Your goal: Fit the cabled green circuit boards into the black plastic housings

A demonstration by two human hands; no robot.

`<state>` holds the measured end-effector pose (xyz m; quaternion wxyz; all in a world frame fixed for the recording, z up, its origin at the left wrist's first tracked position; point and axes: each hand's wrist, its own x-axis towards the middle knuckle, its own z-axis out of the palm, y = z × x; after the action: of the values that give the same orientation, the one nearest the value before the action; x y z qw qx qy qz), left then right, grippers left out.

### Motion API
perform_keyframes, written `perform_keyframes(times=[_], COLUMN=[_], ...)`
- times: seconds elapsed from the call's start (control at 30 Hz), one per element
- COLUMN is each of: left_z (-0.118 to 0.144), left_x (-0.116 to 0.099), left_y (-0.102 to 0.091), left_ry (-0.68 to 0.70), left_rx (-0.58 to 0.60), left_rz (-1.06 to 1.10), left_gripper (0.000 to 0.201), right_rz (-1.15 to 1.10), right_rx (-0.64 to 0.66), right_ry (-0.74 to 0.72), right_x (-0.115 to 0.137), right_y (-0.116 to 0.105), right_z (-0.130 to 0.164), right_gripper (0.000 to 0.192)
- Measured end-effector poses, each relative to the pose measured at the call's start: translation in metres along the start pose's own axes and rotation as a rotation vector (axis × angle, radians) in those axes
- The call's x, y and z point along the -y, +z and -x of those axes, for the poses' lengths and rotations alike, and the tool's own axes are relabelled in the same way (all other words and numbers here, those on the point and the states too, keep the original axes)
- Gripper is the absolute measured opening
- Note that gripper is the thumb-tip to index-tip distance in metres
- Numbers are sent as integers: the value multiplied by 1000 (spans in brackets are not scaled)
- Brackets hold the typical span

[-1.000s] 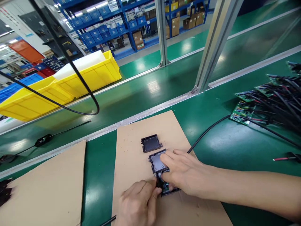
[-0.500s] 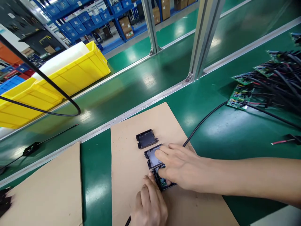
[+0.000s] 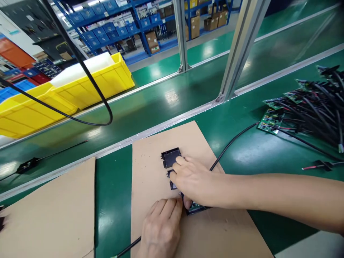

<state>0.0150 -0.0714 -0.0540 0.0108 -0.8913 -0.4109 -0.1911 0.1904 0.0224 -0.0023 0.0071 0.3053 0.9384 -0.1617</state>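
On the cardboard sheet (image 3: 150, 172), a black plastic case (image 3: 197, 210) with a green circuit board inside lies partly beneath my right hand (image 3: 197, 184). The right thumb presses inside the case's left end, while the bent fingers reach over a smaller black-framed part (image 3: 172, 184); what they grip is hidden. My left hand (image 3: 161, 225) is curled closed just left of the case, around a black cable (image 3: 131, 245) that leaves it toward the lower left. Beyond the right fingers sits a shallow black cover (image 3: 171, 157), its right edge close to the fingertips.
Wired circuit boards (image 3: 309, 107) are heaped at the right, one cable (image 3: 233, 141) running to my right hand. A second cardboard sheet (image 3: 59, 211) lies left on the green surface (image 3: 113, 193). Metal posts (image 3: 242, 50) and yellow bins (image 3: 99, 82) stand beyond; a black cable loop (image 3: 107, 111) hangs at left.
My right hand has moved up toward the far cover, hiding more of the middle part. My left hand has shifted slightly left, showing more cable. The camera view has shifted.
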Motion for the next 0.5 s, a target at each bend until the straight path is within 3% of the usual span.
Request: perform_keyframes(times=[0.1, 0.2, 0.3, 0.4, 0.5], left_z=[-2, -7, -12, -13, -13], left_x=[5, 4, -5, -12, -9], left_y=[-2, -9, -13, -4, 11], left_ry=[-31, -44, 77, 234, 252], left_rx=[30, 28, -21, -19, -33], left_rz=[80, 14, -13, -6, 6], left_gripper=[32, 28, 25, 27, 30], right_rz=[57, 42, -48, -112, -94], right_rx=[-16, -118, -209, -183, -130], right_ry=[29, -31, 6, 100, 101], right_x=[6, 9, 5, 0, -3], right_y=[-2, 1, 8, 13, 15], right_z=[0, 21, 50, 67, 68], right_gripper=[18, 16, 40, 60, 43])
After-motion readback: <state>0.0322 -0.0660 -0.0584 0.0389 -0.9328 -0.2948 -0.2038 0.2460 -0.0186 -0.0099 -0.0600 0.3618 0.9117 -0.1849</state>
